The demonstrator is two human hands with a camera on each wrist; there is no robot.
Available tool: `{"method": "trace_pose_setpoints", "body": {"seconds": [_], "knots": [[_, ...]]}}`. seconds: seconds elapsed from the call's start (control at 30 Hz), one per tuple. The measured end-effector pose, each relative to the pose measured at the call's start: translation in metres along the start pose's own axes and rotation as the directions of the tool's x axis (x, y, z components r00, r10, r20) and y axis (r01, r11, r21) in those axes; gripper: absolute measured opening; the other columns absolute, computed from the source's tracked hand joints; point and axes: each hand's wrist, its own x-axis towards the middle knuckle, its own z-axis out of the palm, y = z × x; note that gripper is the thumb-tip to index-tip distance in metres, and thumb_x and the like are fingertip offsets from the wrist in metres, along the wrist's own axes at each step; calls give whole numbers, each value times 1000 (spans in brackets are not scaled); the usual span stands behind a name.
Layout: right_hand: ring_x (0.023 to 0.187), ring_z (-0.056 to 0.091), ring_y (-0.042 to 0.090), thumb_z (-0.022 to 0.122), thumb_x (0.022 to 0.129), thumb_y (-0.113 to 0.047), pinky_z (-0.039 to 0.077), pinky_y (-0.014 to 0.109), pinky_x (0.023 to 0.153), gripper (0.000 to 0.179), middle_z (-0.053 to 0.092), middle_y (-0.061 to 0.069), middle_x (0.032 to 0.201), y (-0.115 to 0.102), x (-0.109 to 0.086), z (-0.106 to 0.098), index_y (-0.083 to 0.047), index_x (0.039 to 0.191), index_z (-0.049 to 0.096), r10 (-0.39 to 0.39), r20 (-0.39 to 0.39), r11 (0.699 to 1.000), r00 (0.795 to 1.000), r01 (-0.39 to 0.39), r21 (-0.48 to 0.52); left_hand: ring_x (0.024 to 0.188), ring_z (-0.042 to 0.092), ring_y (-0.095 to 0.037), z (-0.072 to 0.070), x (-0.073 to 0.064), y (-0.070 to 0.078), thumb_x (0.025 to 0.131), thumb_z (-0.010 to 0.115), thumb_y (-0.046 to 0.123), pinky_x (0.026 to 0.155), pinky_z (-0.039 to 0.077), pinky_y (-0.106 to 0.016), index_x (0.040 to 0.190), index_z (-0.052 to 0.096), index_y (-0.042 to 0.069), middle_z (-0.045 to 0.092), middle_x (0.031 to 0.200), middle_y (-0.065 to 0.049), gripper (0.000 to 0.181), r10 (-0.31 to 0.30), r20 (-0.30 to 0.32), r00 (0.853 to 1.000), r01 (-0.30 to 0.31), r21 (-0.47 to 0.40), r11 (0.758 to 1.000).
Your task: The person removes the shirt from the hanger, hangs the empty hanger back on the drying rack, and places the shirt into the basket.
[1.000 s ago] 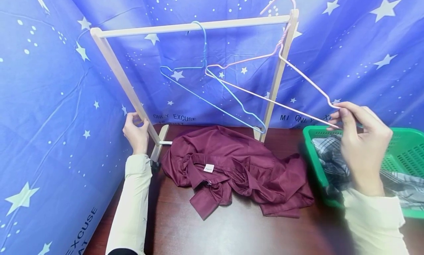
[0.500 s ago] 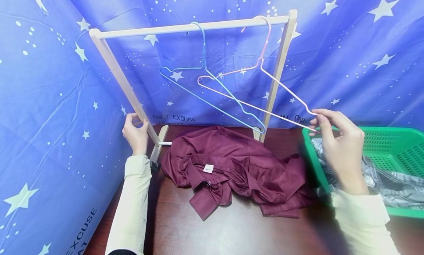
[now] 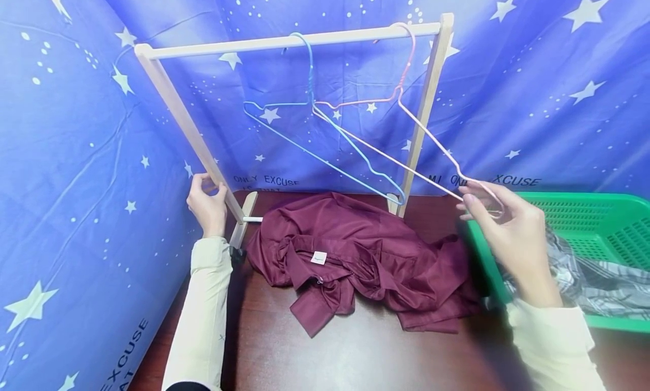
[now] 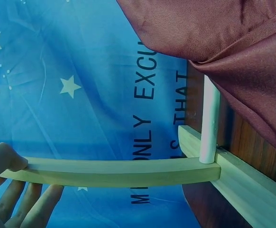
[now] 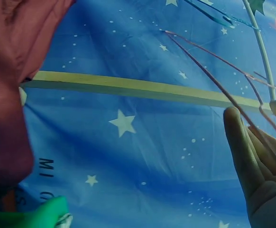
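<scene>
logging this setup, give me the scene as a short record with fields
left hand: holds straight pale wooden post
right hand: end of triangular pink wire hanger between thumb and fingers
hooked over round pale wooden rail: pink hanger, triangular blue wire hanger
clothing: crumpled maroon fabric shirt on glossy brown table
container: rectangular green plastic basket holding grey plaid fabric

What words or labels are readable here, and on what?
"ONLY EXCUSE", "IS THAT" (partly hidden): star-printed curtain, behind the clothes rack.
"MI ON", "XCUSE": curtain, partly behind the right hand.
"EXCUSE", "AT": curtain, lower left, head view.
"MI": curtain, both wrist views.
White tag on the maroon shirt: too small to read.
</scene>
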Motion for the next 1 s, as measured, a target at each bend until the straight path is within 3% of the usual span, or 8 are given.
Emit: {"method": "trace_pose_setpoints", "body": {"seconds": [0.27,0.5,0.67,0.77,0.9,1.0], "knots": [[78,73,4,67,94,-13,55,17,69,35,75,-14,92,18,-15,-2,-3,127,65,110,92,994,990,-110,-8,91,71,-33,0,0,0,82,70,4,97,46,-44,105,68,4,74,103,-16,23,-3,2,1000,3,0,1000],[83,69,-6,70,93,-23,51,9,73,37,72,-21,100,25,-22,2,-11,128,66,142,149,982,979,-121,-142,90,71,-34,-1,-1,0,82,70,6,98,45,-44,105,68,4,74,102,-16,23,-6,-4,1000,6,9,1000],[92,60,-15,71,92,-24,45,3,80,38,73,1,111,27,-23,9,-12,128,65,113,201,975,973,-70,-209,91,71,-33,0,-1,-2,82,70,6,98,46,-43,105,68,4,74,103,-16,23,-4,-3,1000,4,5,1000],[96,63,-6,70,93,-25,45,4,82,41,71,12,115,30,-24,14,-10,130,62,117,256,975,959,-62,-215,91,71,-35,0,-1,-2,82,70,5,97,46,-44,105,68,3,74,102,-17,23,-1,-4,1000,1,-4,1000],[106,68,26,69,93,-28,55,30,89,53,66,21,123,35,-26,22,-2,137,53,126,356,970,926,-40,-239,91,71,-36,0,0,-3,82,70,5,97,46,-44,105,67,3,74,102,-17,23,1,-5,1000,-1,-10,1000],[119,57,43,67,93,-36,46,57,98,67,56,27,134,37,-28,29,1,144,43,148,428,953,892,-13,-302,92,71,-37,1,0,-4,82,70,5,98,45,-44,106,67,4,74,103,-17,24,1,-5,1000,-1,-8,1000]]}}
